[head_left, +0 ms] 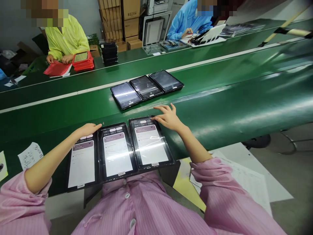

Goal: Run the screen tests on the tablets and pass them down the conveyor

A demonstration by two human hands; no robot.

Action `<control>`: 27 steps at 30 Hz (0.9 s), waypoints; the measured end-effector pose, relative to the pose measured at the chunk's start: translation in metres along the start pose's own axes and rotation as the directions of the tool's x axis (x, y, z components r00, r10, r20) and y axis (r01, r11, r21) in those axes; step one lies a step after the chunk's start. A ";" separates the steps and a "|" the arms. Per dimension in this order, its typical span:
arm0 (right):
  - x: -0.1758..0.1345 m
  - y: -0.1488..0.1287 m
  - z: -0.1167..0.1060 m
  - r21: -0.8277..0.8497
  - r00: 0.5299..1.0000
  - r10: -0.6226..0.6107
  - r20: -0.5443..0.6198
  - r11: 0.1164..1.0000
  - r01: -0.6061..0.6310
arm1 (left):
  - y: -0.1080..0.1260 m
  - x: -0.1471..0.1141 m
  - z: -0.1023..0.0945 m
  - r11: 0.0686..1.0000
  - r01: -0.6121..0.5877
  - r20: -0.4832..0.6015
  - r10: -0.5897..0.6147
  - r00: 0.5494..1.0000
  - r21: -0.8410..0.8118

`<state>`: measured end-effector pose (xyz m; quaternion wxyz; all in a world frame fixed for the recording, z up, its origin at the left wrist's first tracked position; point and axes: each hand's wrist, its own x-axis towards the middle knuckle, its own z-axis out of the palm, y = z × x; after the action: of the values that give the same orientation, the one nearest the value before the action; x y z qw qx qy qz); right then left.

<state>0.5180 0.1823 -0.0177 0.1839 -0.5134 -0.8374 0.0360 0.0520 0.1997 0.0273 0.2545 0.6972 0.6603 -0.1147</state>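
Observation:
Three tablets lie side by side at the near edge of the green work surface, their screens lit with a white page and a mauve panel. My left hand (86,130) lies over the top of the left tablet (81,163), a finger stretched toward the gap beside the middle tablet (115,153). Its other fingers are partly hidden. My right hand (168,117) is open with fingers spread. One fingertip of it is at the top right corner of the right tablet (149,147). Neither hand grips anything.
Beyond them on the green belt (207,71) lie more tablets (146,87) with dark or dim screens. A handwritten note (30,156) is at left. Across the belt, a person in yellow (67,37) handles red sleeves (57,68); another in blue (183,19) sits by papers.

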 end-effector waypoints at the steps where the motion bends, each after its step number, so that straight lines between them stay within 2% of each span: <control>1: 0.002 0.002 0.002 0.023 0.999 0.016 -0.050 1.000 -0.015 | 0.001 0.001 -0.002 1.000 0.013 0.000 -0.013 1.000 0.002; 3: 0.008 0.006 0.009 0.145 0.978 0.099 -0.181 0.987 -0.073 | 0.001 0.001 -0.008 0.999 0.033 0.004 -0.033 0.999 0.004; 5: 0.017 0.010 0.020 0.347 0.927 0.232 -0.295 0.930 -0.123 | 0.001 0.002 -0.012 0.999 0.046 0.014 -0.047 0.999 0.011; 7: 0.024 0.013 0.031 0.516 0.883 0.326 -0.337 0.849 -0.117 | 0.005 0.003 -0.013 0.998 0.061 0.024 -0.062 0.998 0.028; 9: 0.029 0.014 0.041 0.607 0.876 0.352 -0.330 0.790 -0.088 | 0.017 0.006 -0.009 0.996 0.069 0.025 -0.071 0.997 0.048; 11: 0.029 0.014 0.048 0.676 0.883 0.370 -0.290 0.732 -0.085 | 0.037 0.012 -0.002 0.998 0.044 0.024 -0.045 0.999 0.052; 13: 0.027 0.013 0.054 0.765 0.869 0.448 -0.209 0.629 -0.140 | 0.066 0.019 0.006 0.999 -0.027 0.048 0.026 0.999 0.023; 16: 0.024 0.012 0.062 0.860 0.835 0.550 -0.022 0.436 -0.264 | 0.109 0.032 0.016 0.989 -0.139 0.116 0.144 0.983 -0.045; 18: 0.022 0.011 0.066 0.868 0.827 0.555 0.085 0.366 -0.335 | 0.128 0.037 0.019 0.984 -0.165 0.139 0.173 0.975 -0.066; 22: 0.022 0.009 0.068 0.850 0.848 0.486 0.211 0.337 -0.404 | 0.138 0.037 0.014 0.985 -0.160 0.084 0.166 0.983 -0.065; 27: 0.023 0.006 0.071 0.866 0.850 0.470 0.236 0.295 -0.404 | 0.136 0.025 0.012 0.967 -0.255 -0.040 0.256 0.966 0.021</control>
<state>0.4895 0.2147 -0.0787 0.4355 -0.5445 -0.5092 0.5046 0.1897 0.2159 0.0323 0.2476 0.7807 0.5693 -0.0712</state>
